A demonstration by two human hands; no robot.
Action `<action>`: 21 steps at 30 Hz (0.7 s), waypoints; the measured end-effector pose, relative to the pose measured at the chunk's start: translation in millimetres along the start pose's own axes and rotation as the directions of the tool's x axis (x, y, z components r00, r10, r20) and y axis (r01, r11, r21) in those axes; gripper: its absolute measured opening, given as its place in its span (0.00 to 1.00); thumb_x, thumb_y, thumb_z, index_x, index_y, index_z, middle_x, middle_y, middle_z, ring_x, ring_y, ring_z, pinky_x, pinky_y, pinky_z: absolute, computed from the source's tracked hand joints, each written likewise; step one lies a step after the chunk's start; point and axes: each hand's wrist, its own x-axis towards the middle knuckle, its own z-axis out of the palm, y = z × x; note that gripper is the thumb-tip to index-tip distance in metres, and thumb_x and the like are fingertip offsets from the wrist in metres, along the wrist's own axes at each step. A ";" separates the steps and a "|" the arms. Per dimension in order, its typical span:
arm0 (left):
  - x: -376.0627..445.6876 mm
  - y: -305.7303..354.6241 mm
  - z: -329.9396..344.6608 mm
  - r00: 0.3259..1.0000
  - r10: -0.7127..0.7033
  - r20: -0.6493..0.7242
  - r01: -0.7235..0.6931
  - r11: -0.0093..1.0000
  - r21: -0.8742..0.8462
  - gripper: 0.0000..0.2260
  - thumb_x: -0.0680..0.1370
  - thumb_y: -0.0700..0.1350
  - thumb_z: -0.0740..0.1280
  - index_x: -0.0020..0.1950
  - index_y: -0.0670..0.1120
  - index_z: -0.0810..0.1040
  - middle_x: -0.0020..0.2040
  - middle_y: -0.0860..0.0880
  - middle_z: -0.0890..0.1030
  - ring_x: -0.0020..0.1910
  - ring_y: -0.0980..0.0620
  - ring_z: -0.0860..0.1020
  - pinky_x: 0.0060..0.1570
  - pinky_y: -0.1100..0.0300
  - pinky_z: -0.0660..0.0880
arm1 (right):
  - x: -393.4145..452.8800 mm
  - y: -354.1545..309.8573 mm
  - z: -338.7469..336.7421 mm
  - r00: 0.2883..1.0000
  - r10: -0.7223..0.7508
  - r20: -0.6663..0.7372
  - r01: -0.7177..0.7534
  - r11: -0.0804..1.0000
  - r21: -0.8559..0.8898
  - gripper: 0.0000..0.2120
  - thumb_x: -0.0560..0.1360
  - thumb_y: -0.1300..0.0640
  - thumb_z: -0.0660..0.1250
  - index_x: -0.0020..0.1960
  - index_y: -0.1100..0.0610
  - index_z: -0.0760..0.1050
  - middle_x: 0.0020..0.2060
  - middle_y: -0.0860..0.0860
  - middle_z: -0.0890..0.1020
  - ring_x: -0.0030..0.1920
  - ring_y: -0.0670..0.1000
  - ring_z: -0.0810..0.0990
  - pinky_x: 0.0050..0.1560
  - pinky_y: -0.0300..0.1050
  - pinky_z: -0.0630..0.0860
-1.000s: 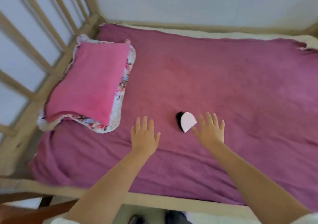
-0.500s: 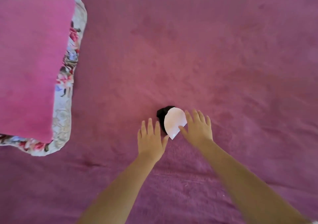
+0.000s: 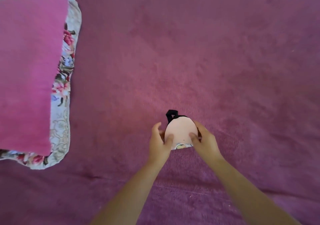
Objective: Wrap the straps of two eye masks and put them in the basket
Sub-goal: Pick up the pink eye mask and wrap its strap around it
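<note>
Hands first: my left hand [image 3: 160,142] and my right hand [image 3: 203,141] both close on the eye mask [image 3: 180,132], one at each side of it, low and a little right of centre in the head view. Its pale pink, rounded face is turned up toward me, and my left thumb lies across its lower left part while my right thumb presses on its lower right part; the other fingers of each hand curl around the edges to the far side, where I cannot see them. At the bottom rim of the mask a small strip of printed pattern in yellow and blue peeks out between my wrists. A black strap [image 3: 171,115] sticks out from the top left of the mask in a small loop, and more black shows along the top edge behind the pink face. Whether the mask touches the bed or is lifted just clear of it I cannot tell. Under everything spreads the purple blanket [image 3: 225,60] of the bed. Well apart to the left lies a pink pillow [image 3: 29,65] on a flowered cover [image 3: 65,86] whose border shows along its right and lower sides.
</note>
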 end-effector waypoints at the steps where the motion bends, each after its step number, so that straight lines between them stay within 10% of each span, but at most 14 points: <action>1: -9.9 10.5 -5.3 1.000 0.001 0.014 0.000 0.998 -0.063 0.24 0.76 0.42 0.63 0.70 0.43 0.59 0.49 0.47 0.73 0.44 0.53 0.74 0.38 0.71 0.70 | -12.6 -9.3 -5.1 1.000 -0.008 -0.026 0.009 0.999 0.053 0.18 0.75 0.65 0.58 0.65 0.59 0.67 0.50 0.53 0.77 0.48 0.52 0.75 0.46 0.40 0.71; 7: -92.4 89.2 -67.4 0.970 0.240 -0.048 -0.245 0.948 -0.204 0.25 0.63 0.61 0.62 0.58 0.61 0.61 0.41 0.54 0.71 0.38 0.64 0.75 0.37 0.77 0.72 | -91.8 -83.0 -54.6 0.982 -0.158 -0.100 0.177 0.961 0.214 0.16 0.74 0.63 0.62 0.61 0.53 0.69 0.46 0.48 0.76 0.42 0.46 0.76 0.38 0.22 0.72; 21: -240.0 258.9 -202.6 0.666 0.741 0.080 -0.742 0.670 -0.020 0.23 0.76 0.41 0.65 0.57 0.65 0.57 0.45 0.56 0.77 0.42 0.62 0.77 0.45 0.67 0.75 | -239.7 -249.0 -186.1 0.727 -0.636 -0.260 0.664 0.748 0.026 0.25 0.76 0.62 0.60 0.71 0.54 0.57 0.47 0.51 0.75 0.43 0.51 0.74 0.42 0.32 0.70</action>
